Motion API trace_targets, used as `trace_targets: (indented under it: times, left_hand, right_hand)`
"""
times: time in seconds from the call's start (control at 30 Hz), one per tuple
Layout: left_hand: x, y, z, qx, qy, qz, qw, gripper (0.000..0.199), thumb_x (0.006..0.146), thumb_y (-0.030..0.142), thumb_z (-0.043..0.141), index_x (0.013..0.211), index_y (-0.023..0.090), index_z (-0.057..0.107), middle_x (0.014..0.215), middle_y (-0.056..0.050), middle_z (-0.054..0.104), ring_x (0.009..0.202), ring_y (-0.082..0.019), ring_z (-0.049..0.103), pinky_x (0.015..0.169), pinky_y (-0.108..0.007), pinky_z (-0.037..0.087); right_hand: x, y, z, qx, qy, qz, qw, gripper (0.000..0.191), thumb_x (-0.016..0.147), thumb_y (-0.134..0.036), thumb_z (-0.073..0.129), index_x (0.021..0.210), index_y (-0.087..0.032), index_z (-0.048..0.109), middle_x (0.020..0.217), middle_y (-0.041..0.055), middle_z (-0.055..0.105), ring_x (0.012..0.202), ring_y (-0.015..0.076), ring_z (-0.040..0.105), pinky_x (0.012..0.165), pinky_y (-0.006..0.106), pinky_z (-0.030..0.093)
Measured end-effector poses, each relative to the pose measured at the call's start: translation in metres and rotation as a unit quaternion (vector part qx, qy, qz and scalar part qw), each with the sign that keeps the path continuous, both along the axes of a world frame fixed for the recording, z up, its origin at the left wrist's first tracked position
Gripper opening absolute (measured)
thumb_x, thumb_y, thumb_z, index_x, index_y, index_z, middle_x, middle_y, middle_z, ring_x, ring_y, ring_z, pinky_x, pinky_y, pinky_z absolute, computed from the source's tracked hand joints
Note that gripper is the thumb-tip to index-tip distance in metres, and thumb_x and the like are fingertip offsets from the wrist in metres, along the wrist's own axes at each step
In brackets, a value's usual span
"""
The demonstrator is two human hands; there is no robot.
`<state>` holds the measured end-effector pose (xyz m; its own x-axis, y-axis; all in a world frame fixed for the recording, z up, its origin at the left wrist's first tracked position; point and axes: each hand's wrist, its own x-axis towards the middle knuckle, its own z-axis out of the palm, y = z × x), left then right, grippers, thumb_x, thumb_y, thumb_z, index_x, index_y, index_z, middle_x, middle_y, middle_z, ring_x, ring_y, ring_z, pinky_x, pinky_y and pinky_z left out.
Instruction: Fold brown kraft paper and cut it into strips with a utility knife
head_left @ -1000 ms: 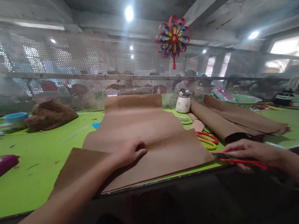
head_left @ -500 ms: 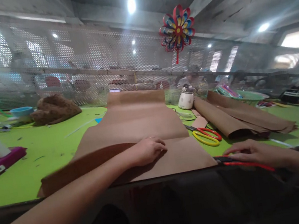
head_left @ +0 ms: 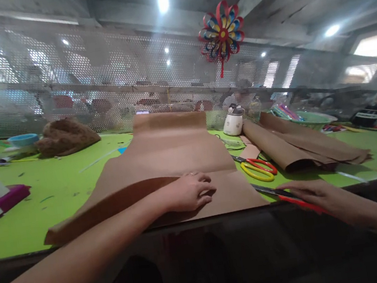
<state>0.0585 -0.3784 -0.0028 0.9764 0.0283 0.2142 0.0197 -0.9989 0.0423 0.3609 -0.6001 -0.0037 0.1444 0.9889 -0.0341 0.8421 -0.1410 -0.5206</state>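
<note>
A large sheet of brown kraft paper runs over the green tabletop, curled up at its far end and folded over at the left. My left hand rests palm down on the paper, fingers a little apart and holding nothing. At the table's front edge, my right hand is closed around a pair of scissors with a red handle. Their dark blades point left, at the paper's right edge by its near corner. Another pair of scissors, with a red and a yellow handle, lies just beyond.
To the right lie more rolled brown paper sheets, with a white bottle behind. A purple power strip, a brown crumpled bundle and a blue bowl are at left. A paper flower hangs above.
The scissors in my right hand have moved left and slightly up, their blades now showing along the paper's right edge. My left hand has shifted slightly right, its fingers more spread.
</note>
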Motion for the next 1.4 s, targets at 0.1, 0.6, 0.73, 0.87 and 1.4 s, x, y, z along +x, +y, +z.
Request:
trace_targets:
  times: [0.1,0.6,0.73,0.87,1.4]
  left_hand:
    - [0.006,-0.007,0.000,0.002,-0.028,-0.033,0.999,0.024,0.092,0.022,0.046,0.102,0.018,0.067,0.119,-0.010,0.062,0.114,-0.023,0.054,0.101,-0.035,0.039]
    - [0.000,-0.015,0.002,-0.010,0.016,-0.023,1.000,0.057,0.091,0.057,0.042,0.136,0.021,0.047,0.138,-0.010,0.050,0.132,-0.027,0.039,0.109,-0.040,0.030]
    - [0.000,-0.015,0.005,-0.025,0.070,-0.016,0.997,0.064,0.091,0.062,0.036,0.144,0.027,0.034,0.150,-0.006,0.034,0.140,-0.027,0.025,0.114,-0.043,0.021]
    - [0.001,-0.015,0.005,-0.026,0.087,-0.011,0.996,0.063,0.091,0.063,0.032,0.144,0.029,0.033,0.152,-0.007,0.029,0.141,-0.027,0.022,0.115,-0.044,0.020]
    - [-0.001,-0.018,0.008,-0.027,0.095,-0.006,0.995,0.059,0.091,0.062,0.034,0.142,0.032,0.037,0.153,-0.006,0.028,0.141,-0.028,0.023,0.114,-0.046,0.020]
  right_hand:
    - [-0.003,-0.004,0.001,-0.017,0.009,0.017,1.000,0.054,0.088,-0.059,0.045,0.123,-0.023,0.063,0.127,0.0080,0.061,0.118,0.0298,0.054,0.103,0.041,0.040]
    - [0.019,-0.010,-0.001,-0.037,-0.110,0.090,0.989,0.046,0.086,-0.054,0.055,0.127,-0.035,0.059,0.133,0.0029,0.057,0.125,0.0311,0.048,0.106,0.047,0.036]
    - [0.015,-0.008,0.000,-0.037,-0.099,0.110,0.988,0.048,0.086,-0.053,0.055,0.130,-0.034,0.056,0.134,0.0021,0.057,0.123,0.0273,0.051,0.106,0.043,0.038]
    - [0.012,-0.010,-0.002,-0.026,-0.094,0.087,0.991,0.048,0.084,-0.055,0.056,0.125,-0.031,0.061,0.130,0.0032,0.060,0.125,0.0295,0.049,0.106,0.044,0.037]
    - [0.019,-0.024,-0.008,-0.009,-0.108,0.058,0.992,0.046,0.084,-0.056,0.055,0.123,-0.032,0.063,0.126,0.0050,0.063,0.124,0.0318,0.049,0.105,0.048,0.038]
